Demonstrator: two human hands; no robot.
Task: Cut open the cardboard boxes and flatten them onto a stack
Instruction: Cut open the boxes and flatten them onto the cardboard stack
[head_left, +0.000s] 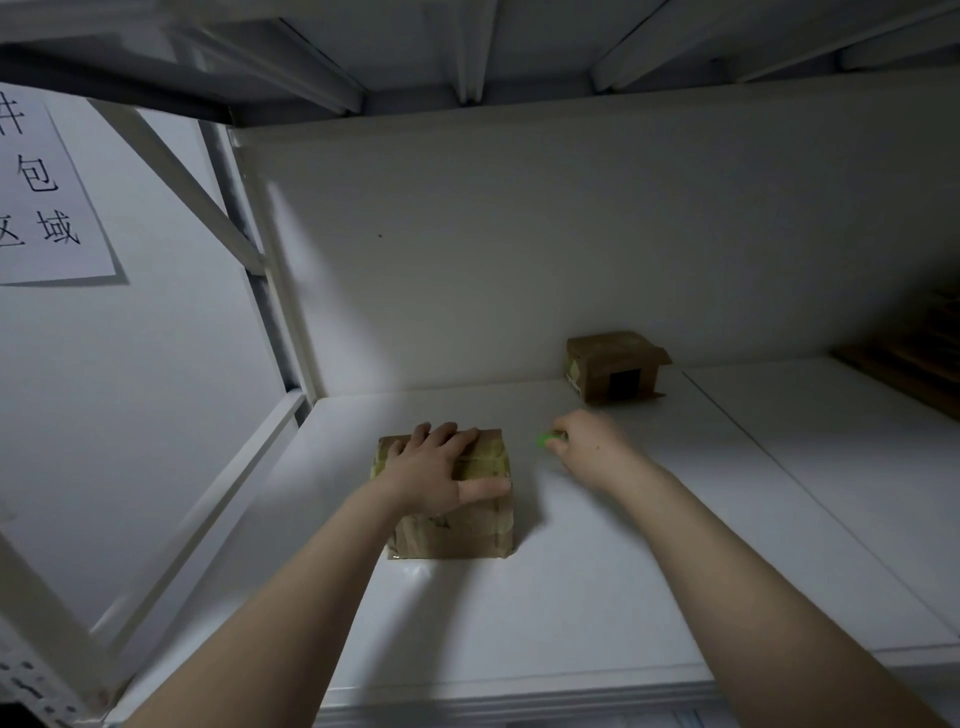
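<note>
A small taped cardboard box (457, 530) sits on the white shelf (571, 597) in front of me. My left hand (441, 470) lies on its top, fingers over the far edge and thumb along the right edge. My right hand (587, 447) is just right of the box, above the shelf, its fingers curled round a small green cutter (545, 440) whose tip points left. A second taped cardboard box (615, 366) stands farther back against the rear panel, apart from both hands.
The shelf is closed in by a white rear panel (519, 249), a metal upright (270, 291) with a diagonal brace at the left, and a shelf deck overhead. Brown flattened cardboard (914, 358) lies at the far right. A paper sign (47, 197) hangs on the left wall.
</note>
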